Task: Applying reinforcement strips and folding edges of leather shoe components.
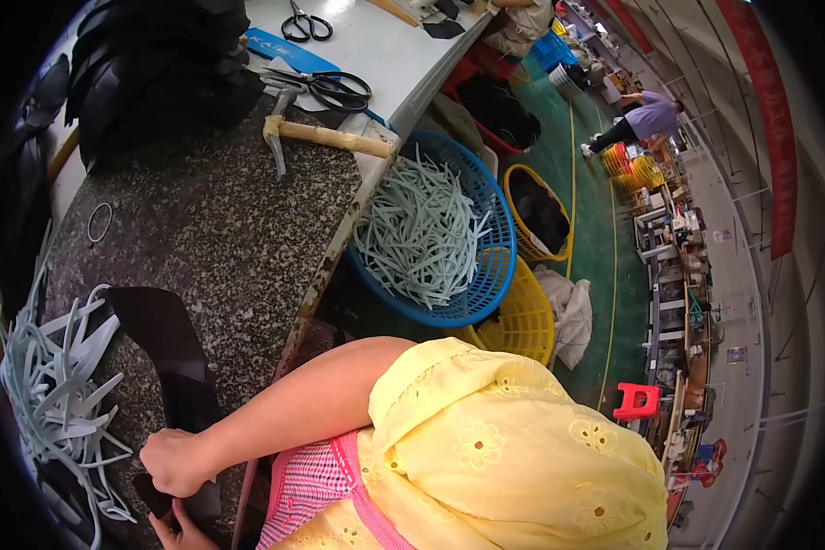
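Observation:
My right hand (172, 463) comes in from the right on a bare forearm and is closed, its fingers curled down over a long black flexible piece (160, 335). This piece lies on the speckled stone slab (220, 247) and bends toward me. Just below, at the lower edge, my left hand (185, 532) shows only in part. Its visible fingers hold the near end of the same black piece, and the rest is cut off. Beside my right hand spreads a tangled heap of pale blue-grey strips (60, 385).
A hammer (325, 136) lies across the slab's far edge, near black-handled scissors (335, 90) and a stack of black pieces (156, 64). A ring (100, 223) rests on the slab. Right of the bench stand a blue basket (497, 266) of strips and yellow baskets (536, 316). A person (646, 119) stands farther off.

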